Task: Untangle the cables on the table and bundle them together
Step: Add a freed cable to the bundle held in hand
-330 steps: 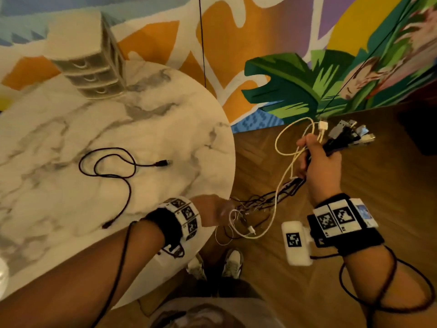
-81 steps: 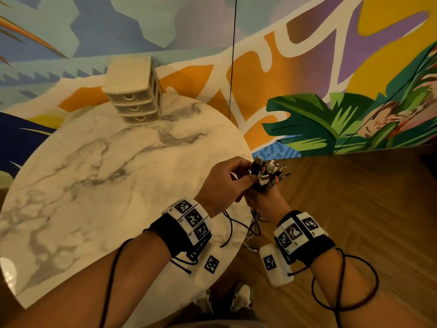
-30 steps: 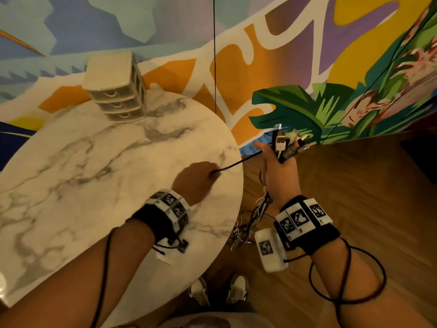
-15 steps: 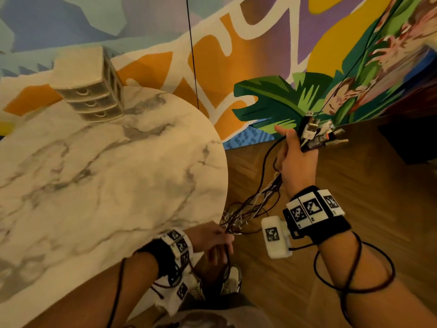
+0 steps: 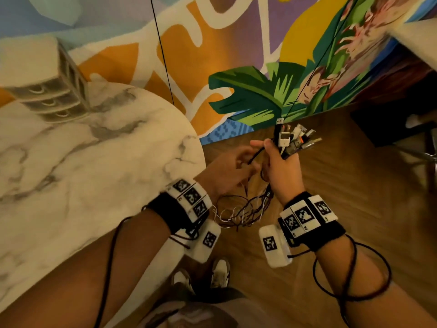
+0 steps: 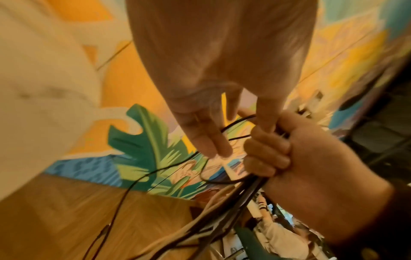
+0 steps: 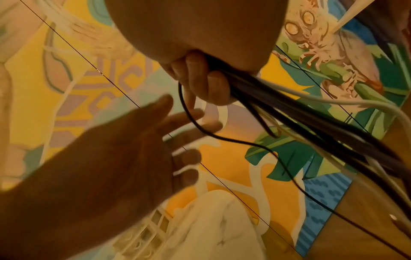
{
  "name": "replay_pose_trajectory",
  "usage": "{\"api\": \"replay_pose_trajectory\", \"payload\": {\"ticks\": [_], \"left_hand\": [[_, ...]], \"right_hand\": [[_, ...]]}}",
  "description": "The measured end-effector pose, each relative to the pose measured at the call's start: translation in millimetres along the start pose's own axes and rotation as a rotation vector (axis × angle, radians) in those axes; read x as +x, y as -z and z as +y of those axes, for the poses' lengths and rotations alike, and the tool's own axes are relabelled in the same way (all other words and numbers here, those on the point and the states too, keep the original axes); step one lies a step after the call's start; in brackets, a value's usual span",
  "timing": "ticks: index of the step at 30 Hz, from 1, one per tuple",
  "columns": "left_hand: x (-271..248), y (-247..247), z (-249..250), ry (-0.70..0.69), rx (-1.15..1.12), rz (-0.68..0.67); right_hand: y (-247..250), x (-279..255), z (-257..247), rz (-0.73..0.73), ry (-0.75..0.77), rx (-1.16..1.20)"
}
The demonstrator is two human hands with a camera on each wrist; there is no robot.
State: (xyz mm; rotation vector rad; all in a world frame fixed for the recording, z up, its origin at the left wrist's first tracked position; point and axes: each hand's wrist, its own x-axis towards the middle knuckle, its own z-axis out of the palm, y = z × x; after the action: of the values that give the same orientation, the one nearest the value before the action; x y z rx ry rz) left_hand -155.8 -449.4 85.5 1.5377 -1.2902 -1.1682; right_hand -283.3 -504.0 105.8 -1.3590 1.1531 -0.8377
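Observation:
My right hand (image 5: 281, 171) is fisted round a bundle of black and white cables, held over the wood floor just right of the table. Their plugs (image 5: 293, 138) fan out above the fist. The loose lengths (image 5: 246, 209) hang in a tangle below it. My left hand (image 5: 231, 171) is close beside the right, fingers straight and spread. In the right wrist view one thin black cable (image 7: 200, 128) loops from the fist (image 7: 200, 79) across the left fingertips (image 7: 195, 114). In the left wrist view the same cable (image 6: 238, 121) crosses behind the left fingers (image 6: 209, 140).
The round marble table (image 5: 94, 174) lies to the left, with a small cream drawer unit (image 5: 42, 84) at its far side. A painted wall runs behind. Wood floor (image 5: 354, 185) spreads to the right, with a dark object (image 5: 390, 124) at its far right. My shoes (image 5: 220, 273) show below.
My left hand has risen from the dangling cable ends by the table edge to beside the right fist, now touching one black cable. The right hand still grips the bundle.

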Motion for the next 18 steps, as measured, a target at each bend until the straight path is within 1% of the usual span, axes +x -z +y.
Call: {"api": "replay_pose_trajectory", "payload": {"ticks": [1,2,4,5,6,7,8,9,10,11,12,13,15,16,17,18], "left_hand": [[5.4,-1.3,6.0,-0.016,0.018,-0.014],[8.5,-1.1,6.9,-0.028,-0.005,0.008],[10.7,-1.3,-13.6,-0.002,-0.026,0.1],[11.2,-0.6,-32.7,0.046,-0.004,0.118],[10.5,0.8,-52.8,0.139,0.047,0.118],[8.2,1.7,-74.8,0.272,0.154,0.092],[3.7,2.0,-92.7,0.403,0.312,0.019],[-0.2,0.8,-105.7,0.481,0.471,-0.065],[-3.6,-2.1,-110.7,0.511,0.583,-0.131],[-3.6,-6.1,-109.6,0.505,0.621,-0.156],[-3.0,-8.6,-99.1,0.459,0.611,-0.138],[0.7,-11.2,-87.6,0.38,0.571,-0.102],[8.1,-15.2,-50.9,0.126,0.403,-0.031],[12.0,-17.7,-30.5,-0.003,0.292,-0.043],[15.0,-19.9,-11.1,-0.095,0.178,-0.078],[18.6,-22.2,7.2,-0.111,0.086,-0.121]], "right_hand": [[2.2,1.1,-1.3,-0.018,-0.001,-0.001],[4.6,1.8,-2.5,-0.024,0.002,-0.025],[11.1,4.9,0.3,-0.001,0.022,-0.107],[15.5,6.9,1.9,0.017,0.028,-0.137],[20.5,8.8,3.3,0.032,0.026,-0.151],[24.5,11.0,5.1,0.049,0.018,-0.149],[28.0,12.9,6.0,0.069,0.011,-0.141],[30.6,13.3,4.1,0.084,0.007,-0.132],[32.1,13.9,2.4,0.1,-0.001,-0.116],[32.9,14.2,1.2,0.106,-0.008,-0.083],[33.0,13.8,-0.9,0.106,-0.019,-0.037],[32.4,14.3,-1.7,0.107,-0.028,0.007],[28.2,13.2,-6.3,0.102,-0.031,0.076],[25.6,13.0,-9.5,0.086,-0.022,0.109],[22.8,12.8,-12.9,0.063,-0.004,0.135],[20.6,13.2,-16.9,0.039,0.02,0.139]]}}
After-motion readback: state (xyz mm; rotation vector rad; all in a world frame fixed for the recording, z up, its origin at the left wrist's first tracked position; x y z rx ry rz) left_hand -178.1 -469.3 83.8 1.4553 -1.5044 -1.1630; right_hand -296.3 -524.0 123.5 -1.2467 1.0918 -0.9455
